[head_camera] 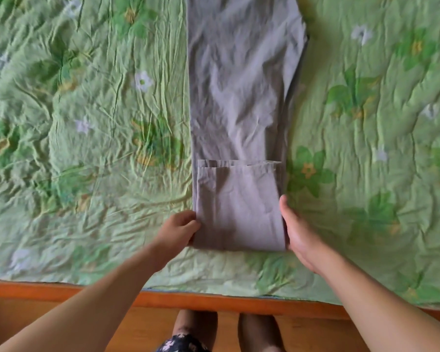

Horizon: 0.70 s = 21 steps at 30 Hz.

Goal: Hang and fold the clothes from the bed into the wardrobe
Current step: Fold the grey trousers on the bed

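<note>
floral quilt (87,123) | wood floor (148,325) | left hand (179,228) pinches trousers (239,97) | right hand (299,232): grip unclear

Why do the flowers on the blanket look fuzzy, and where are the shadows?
Head view: the whole frame is a little soft, and the green floral quilt smears most near the left edge. Head view: the light is even with no glare, so only thin shadows show, along the right side of the grey trousers and under the left hand.
</note>
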{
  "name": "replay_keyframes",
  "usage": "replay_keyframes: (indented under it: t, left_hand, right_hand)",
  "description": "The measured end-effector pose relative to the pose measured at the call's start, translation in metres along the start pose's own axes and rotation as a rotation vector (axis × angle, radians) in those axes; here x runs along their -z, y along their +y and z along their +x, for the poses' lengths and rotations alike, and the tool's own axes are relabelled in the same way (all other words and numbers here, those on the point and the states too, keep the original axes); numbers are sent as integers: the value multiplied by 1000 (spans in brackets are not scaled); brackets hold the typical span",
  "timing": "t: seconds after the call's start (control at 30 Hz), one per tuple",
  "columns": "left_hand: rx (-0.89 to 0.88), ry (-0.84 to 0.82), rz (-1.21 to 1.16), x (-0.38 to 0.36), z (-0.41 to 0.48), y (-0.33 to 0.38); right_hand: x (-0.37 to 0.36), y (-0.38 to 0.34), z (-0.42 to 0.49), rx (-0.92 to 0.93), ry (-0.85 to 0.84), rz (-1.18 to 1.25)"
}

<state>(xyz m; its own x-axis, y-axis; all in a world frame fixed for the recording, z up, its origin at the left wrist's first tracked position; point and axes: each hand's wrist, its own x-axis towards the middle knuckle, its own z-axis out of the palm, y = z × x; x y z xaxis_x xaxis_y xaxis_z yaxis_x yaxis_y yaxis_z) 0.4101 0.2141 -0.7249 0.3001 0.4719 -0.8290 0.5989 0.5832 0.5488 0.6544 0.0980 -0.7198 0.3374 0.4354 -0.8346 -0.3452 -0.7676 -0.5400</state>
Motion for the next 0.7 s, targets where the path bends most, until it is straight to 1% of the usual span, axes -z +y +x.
replay_keyframes:
  t: [0.07,0.13,0.17,0.23,0.27,0.33,0.4,0.43,0.5,0.57,0.6,0.7]
  left_hand:
    - [-89,116,25,1,4,18]
    - [-136,218,-30,6,17,43]
    - [-151,260,-49,9,26,56]
    - [-193,324,-33,13,48,76]
    - [-221,358,-1,15,56,85]
    - [-281,411,22,15,69,99]
    - [-323,420,-33,15,77,110]
    - [-308,414,-67,14,81,115]
    - [-234,402,-99,18,87,121]
    - [-165,383,-81,23,90,126]
    - [-143,366,-72,25,91,128]
    - [-153,332,-72,23,93,132]
  right_hand:
    - [6,-22,7,80,164,-74]
    - [8,-50,22,163,251,-71]
    - [9,-65,33,197,248,-57]
    - [7,-93,56,226,168,1]
    - [5,-105,65,219,124,43]
    - [3,-123,81,148,82,80]
    - [5,-131,91,49,60,24]
    - [8,-133,94,6,18,-36]
    - [12,-136,98,-64,-96,-130]
    - [15,-135,96,-60,-128,-183]
    - [16,-134,94,-29,-108,-184]
    - [21,-122,95,126,59,-57]
